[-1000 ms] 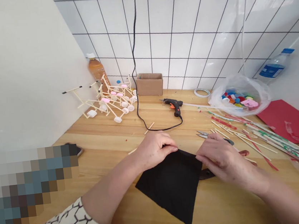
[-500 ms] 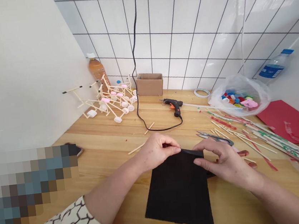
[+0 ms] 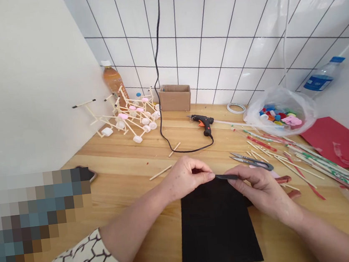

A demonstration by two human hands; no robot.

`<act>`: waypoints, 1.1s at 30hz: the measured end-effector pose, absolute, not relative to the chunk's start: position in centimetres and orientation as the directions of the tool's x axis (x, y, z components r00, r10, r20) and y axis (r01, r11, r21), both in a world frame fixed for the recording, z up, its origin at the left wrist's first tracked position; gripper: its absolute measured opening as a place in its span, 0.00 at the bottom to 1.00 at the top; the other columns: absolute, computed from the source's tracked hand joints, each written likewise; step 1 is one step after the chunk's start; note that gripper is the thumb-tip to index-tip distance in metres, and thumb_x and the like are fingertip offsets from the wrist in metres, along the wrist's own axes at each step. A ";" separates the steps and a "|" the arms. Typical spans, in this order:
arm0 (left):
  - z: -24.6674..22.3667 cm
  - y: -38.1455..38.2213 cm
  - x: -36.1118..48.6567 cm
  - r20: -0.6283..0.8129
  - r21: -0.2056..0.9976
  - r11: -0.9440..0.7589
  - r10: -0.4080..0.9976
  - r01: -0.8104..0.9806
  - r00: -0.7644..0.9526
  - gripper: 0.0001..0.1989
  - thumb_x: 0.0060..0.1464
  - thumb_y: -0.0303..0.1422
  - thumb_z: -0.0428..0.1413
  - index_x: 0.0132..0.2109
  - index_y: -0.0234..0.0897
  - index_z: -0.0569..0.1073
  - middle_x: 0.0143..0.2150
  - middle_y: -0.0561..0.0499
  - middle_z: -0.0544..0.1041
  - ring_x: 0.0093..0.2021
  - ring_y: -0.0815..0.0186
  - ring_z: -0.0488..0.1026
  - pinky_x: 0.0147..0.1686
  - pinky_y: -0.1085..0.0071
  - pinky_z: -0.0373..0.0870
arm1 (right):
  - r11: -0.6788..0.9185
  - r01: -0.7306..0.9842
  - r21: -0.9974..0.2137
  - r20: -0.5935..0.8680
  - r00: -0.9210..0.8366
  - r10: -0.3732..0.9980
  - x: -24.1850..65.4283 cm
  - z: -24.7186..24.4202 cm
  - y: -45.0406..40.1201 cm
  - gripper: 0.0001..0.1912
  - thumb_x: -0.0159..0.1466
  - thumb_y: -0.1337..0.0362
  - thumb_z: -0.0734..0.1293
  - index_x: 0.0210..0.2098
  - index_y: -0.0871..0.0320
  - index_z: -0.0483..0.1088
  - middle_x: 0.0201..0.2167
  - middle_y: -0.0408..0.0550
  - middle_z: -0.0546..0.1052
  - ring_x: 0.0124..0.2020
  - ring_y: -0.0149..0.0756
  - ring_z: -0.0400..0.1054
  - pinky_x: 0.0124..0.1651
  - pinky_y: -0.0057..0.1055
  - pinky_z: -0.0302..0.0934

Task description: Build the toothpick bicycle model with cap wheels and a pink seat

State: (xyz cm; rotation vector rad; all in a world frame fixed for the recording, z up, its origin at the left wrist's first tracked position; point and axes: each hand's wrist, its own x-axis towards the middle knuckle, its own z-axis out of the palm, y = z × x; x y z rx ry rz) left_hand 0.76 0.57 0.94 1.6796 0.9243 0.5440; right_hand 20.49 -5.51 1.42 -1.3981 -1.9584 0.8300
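A black sheet of paper lies before me on the wooden table. Its far edge is lifted and turned over into a narrow dark strip between my hands. Thumb and forefinger of my left hand pinch the left end of this strip. My right hand grips the strip's right end between thumb and fingers. A bit of black material shows under my right hand, mostly hidden. Just beyond that hand are grey thread snips.
A hot glue gun with its black cord lies further back, near a cardboard box. Stick models stand at the left, and a phone lies nearer. At the right are a bag of caps, loose sticks and red paper.
The strip at the far edge has turned over and looks narrower. My right fingers have closed in on it. The sheet's near edge has swung right and now lies straighter.
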 end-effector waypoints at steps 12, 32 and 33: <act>1.0 -0.1 1.3 -0.131 0.968 -0.017 0.819 0.251 0.558 0.05 0.44 0.31 0.59 0.26 0.33 0.76 0.20 0.54 0.71 0.21 0.74 0.63 0.22 0.78 0.57 | 0.218 0.630 -0.745 0.035 -0.289 0.957 20.1 1.7 -5.9 0.12 0.64 0.62 0.58 0.39 0.55 0.72 0.27 0.43 0.74 0.28 0.32 0.68 0.28 0.26 0.60; 0.5 -1.0 1.9 0.036 0.928 -0.221 0.855 0.299 0.518 0.07 0.47 0.30 0.55 0.26 0.32 0.75 0.21 0.53 0.71 0.23 0.72 0.65 0.23 0.77 0.60 | 0.184 0.674 -0.715 0.131 -0.129 0.983 18.7 0.8 -5.7 0.10 0.60 0.58 0.63 0.29 0.56 0.72 0.25 0.42 0.76 0.27 0.33 0.69 0.32 0.28 0.62; 0.5 -1.0 1.9 0.043 0.925 -0.231 0.854 0.303 0.518 0.07 0.47 0.30 0.55 0.26 0.32 0.75 0.21 0.53 0.71 0.23 0.72 0.65 0.23 0.77 0.60 | 0.186 0.672 -0.717 0.142 -0.119 0.983 18.7 0.8 -5.7 0.10 0.60 0.58 0.63 0.28 0.56 0.72 0.24 0.42 0.76 0.27 0.33 0.69 0.32 0.28 0.62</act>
